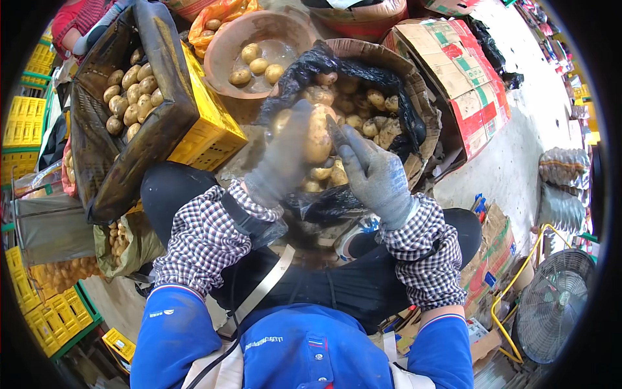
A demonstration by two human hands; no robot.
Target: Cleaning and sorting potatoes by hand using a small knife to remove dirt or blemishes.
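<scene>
My left hand [284, 153], in a grey knit glove and blurred by motion, holds a large yellow potato [319, 136] above a cardboard box [422, 112] lined with black plastic. My right hand [376, 170], gloved too, grips a small dark blade [336, 133], likely a knife; its tip is at the potato's right side. The handle is hidden in my fingers. Below both hands, many soil-marked potatoes [371, 126] fill the lined box, whose black plastic liner [410, 112] is folded over the rim.
A yellow crate [209, 131] with a dark liner holds potatoes at the left. Beyond, a brown basin [226, 73] contains several potatoes. A cardboard carton [466, 73] stands to the right, and a floor fan [554, 306] at lower right. Another person's arm [85, 36] shows at upper left.
</scene>
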